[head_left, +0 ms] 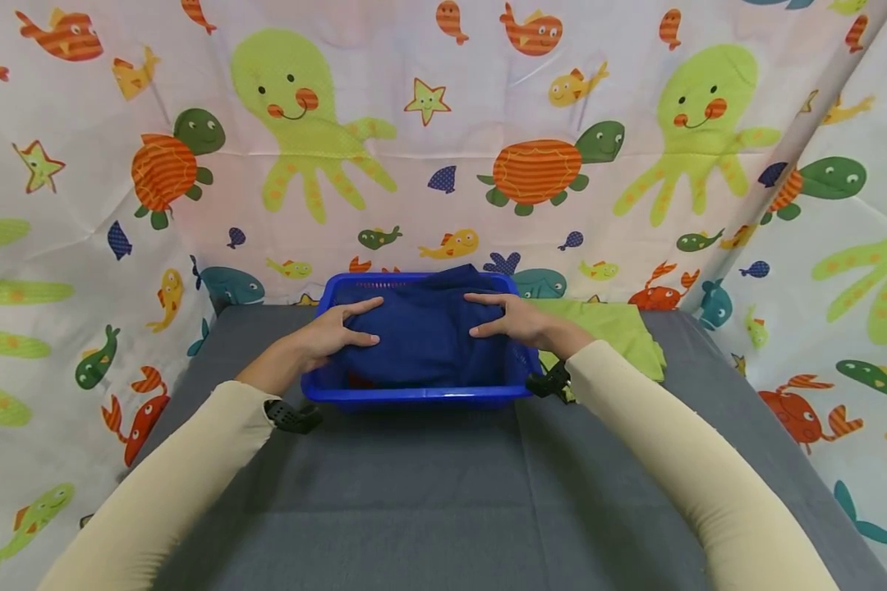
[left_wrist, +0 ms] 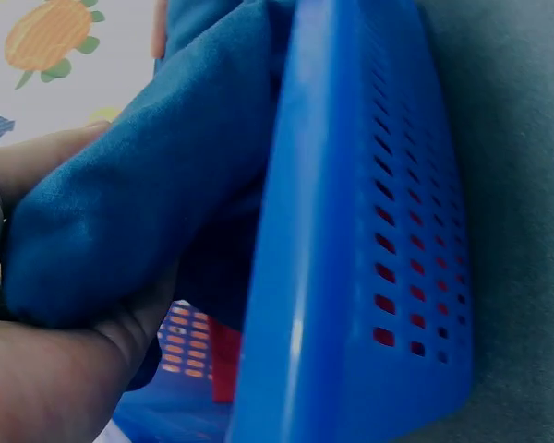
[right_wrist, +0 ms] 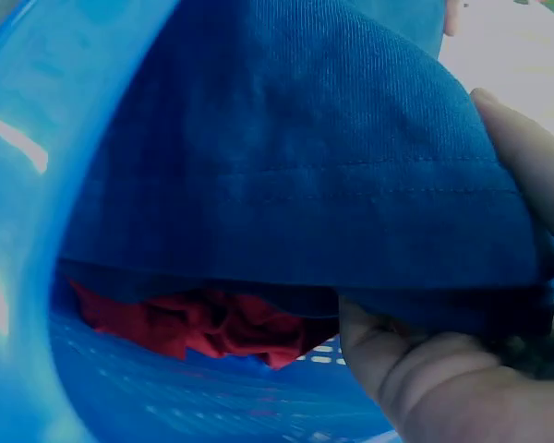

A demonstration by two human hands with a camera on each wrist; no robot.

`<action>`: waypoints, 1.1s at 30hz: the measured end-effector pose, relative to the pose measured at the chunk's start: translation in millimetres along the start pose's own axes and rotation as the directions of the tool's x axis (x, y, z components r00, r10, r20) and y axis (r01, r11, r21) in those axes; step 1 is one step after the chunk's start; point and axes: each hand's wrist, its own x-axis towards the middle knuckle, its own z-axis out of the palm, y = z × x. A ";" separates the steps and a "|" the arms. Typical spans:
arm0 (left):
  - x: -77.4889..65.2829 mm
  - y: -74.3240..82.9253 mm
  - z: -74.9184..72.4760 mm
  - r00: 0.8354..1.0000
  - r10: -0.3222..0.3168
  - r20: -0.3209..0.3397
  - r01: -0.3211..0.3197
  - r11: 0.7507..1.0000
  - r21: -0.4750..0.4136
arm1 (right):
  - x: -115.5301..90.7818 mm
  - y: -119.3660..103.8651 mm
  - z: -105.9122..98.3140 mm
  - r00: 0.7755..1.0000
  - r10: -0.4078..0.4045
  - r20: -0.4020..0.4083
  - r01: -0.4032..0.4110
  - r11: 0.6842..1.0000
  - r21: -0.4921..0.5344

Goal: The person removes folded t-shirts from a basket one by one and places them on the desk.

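A folded navy blue cloth garment (head_left: 421,332) with a stitched hem lies in the blue plastic basket (head_left: 421,396), bulging up at the back rim. My left hand (head_left: 328,332) grips its left side, thumb and fingers around the folded edge, as the left wrist view shows. On the other side my right hand (head_left: 517,318) holds the garment's right edge, thumb below and fingers above. Beneath the garment a crumpled red cloth (right_wrist: 212,323) shows on the basket's floor in the right wrist view.
A lime green cloth (head_left: 606,328) lies on the grey-covered table (head_left: 414,492), right behind the basket's right end. A white curtain (head_left: 443,222) printed with sea animals hangs behind the table and along both sides.
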 end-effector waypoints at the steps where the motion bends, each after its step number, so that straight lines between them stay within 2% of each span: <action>1: -0.7 1.4 -0.7 1.000 0.008 -0.003 -0.008 1.000 0.004 | -1.7 -1.0 -1.8 1.000 0.001 -0.004 -0.001 1.000 0.010; 7: -6.2 4.9 -0.9 0.997 0.071 -0.013 -0.071 0.997 -0.037 | -10.7 -5.6 -7.3 0.999 -0.029 -0.022 0.031 0.993 0.110; 15: -14.3 10.5 3.6 0.987 0.161 -0.009 -0.161 0.978 -0.132 | -22.0 -13.7 -14.3 0.997 -0.077 0.000 0.075 0.963 0.258; 21: -17.7 14.8 8.6 0.977 0.215 -0.004 -0.213 0.964 -0.161 | -35.0 -22.3 -22.5 0.992 -0.123 0.009 0.116 0.960 0.255; 33: -28.2 40.6 27.3 0.957 0.287 -0.048 -0.291 0.940 -0.177 | -56.5 -33.6 -41.0 0.981 -0.196 -0.007 0.191 0.945 0.266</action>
